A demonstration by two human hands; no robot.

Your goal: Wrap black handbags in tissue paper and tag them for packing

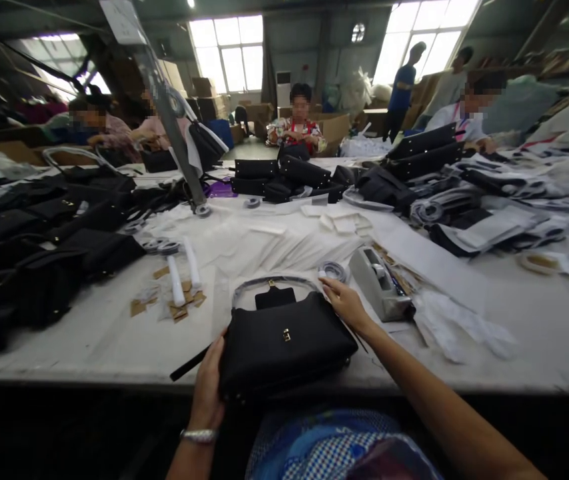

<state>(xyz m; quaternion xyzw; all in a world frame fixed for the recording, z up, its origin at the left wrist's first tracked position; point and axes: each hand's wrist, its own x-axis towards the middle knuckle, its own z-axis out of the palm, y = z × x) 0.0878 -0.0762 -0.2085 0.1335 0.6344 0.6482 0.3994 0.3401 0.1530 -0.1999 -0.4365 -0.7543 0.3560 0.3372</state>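
Observation:
A black handbag (284, 343) with a small gold clasp and a wrapped handle lies flat at the near edge of the white table (89, 333). My left hand (208, 387) grips the bag's lower left corner, fingers curled round its edge. At the bag's upper right corner my right hand (345, 301) rests with its fingers closed on the end of the handle. A thin black strap sticks out from under the bag to the left.
A grey tape dispenser (379, 283) stands just right of my right hand. White rolls and brown tags (177, 290) lie left of the bag. Piles of black bags (39, 253) fill the left side and far middle. Several other people work at the far side.

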